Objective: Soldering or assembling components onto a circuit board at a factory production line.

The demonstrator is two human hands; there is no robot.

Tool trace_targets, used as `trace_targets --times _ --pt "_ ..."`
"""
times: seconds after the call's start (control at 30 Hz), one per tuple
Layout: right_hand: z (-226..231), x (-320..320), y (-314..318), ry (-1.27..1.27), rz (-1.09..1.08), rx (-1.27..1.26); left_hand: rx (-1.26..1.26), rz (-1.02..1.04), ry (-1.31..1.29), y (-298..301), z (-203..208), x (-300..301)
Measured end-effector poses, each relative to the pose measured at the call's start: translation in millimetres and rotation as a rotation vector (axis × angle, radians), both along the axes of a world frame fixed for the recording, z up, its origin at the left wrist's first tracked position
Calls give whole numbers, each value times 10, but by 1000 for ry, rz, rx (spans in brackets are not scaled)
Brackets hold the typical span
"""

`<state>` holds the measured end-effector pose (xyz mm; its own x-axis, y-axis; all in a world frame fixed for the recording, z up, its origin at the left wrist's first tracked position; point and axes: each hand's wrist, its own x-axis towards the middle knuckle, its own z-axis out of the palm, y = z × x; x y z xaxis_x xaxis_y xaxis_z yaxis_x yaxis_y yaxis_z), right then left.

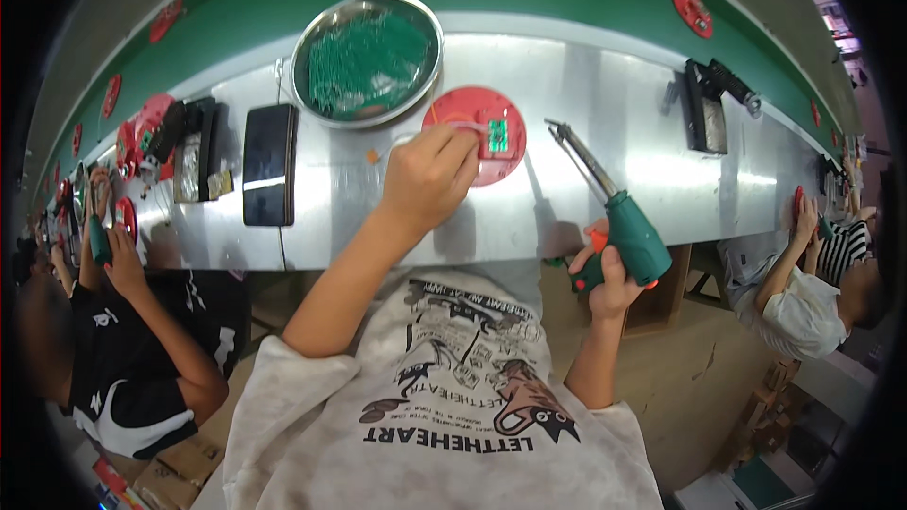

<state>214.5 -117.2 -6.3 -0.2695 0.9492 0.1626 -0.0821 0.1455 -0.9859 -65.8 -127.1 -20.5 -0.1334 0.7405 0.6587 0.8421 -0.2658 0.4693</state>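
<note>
A round red disc (505,167) lies on the bench, with a small green circuit board (497,136) on it. My left hand (430,170) rests over the disc's left side, its fingers closed in a pinch. A thin pale wire (466,124) shows at these fingertips and runs toward the board; the exact grip is partly hidden by the fingers. My right hand (612,285) is wrapped round the handle of a green soldering gun (635,238) with an orange trigger. The gun's metal tip points up and left, to the right of the disc and apart from it.
Beyond my left hand stands a round metal bowl (437,47) of green strands. A black phone (269,165) lies to its left. Black stands (704,109) sit at right and left (196,151). Co-workers work on both sides. More red discs (693,12) lie on the green strip behind.
</note>
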Motion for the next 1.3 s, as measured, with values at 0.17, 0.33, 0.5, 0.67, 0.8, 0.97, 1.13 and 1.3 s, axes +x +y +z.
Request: trace_targets --times 0.17,0.33,0.5,0.67,0.8,0.97,1.13,1.3 --pt "42 33 -15 75 -33 27 -11 -14 22 -72 -4 28" --pt "4 79 -41 147 -64 -49 -13 -13 -10 -110 41 63" --pt "23 88 -51 161 -77 -68 -32 -12 -22 -129 54 72" --pt "-20 91 -47 99 -92 -26 1 -8 -11 -147 70 44" --pt "-39 168 1 107 -143 -36 25 146 -37 -145 327 -120" --pt "-102 166 228 139 -210 16 -76 114 12 70 660 -240" --pt "-266 328 508 243 -425 158 -570 -89 280 473 727 52" --pt "-217 263 697 395 -584 2 -759 170 407 1723 754 19"
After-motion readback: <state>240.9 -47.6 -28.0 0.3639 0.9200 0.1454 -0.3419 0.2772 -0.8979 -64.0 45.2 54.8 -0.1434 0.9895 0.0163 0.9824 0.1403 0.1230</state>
